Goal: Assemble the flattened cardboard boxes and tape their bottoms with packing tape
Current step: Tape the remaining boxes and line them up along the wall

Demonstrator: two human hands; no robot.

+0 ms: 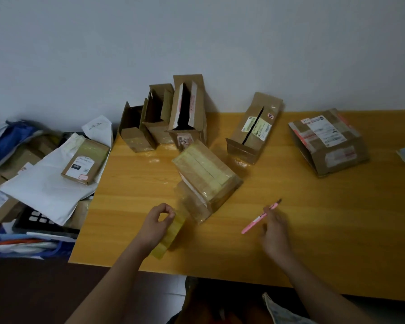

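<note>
On the tabletop (136,183) in front of me, near its middle, lies the box (206,176) I am working on, turned so its bottom faces up, with yellowish tape strips laid side by side across it. A clear tape strip (185,206) runs from that box's near end down to the tape roll (171,235), which my left hand (154,225) holds, fingers (168,215) and thumb curled round its upper rim. My right hand (275,230) hovers just above the tabletop to the right, its fingers pinching a pink knife (261,216) that points up and away from me; the hand is blurred, so I cannot tell the grip more closely.

Against the wall stand three open boxes (164,115) touching one another. Right of them a labelled box (253,129) lies with a slit along its top, and farther right rests a taped box (327,141). Left of the tabletop, a small flat box (85,161) sits on white mailers (45,183).
</note>
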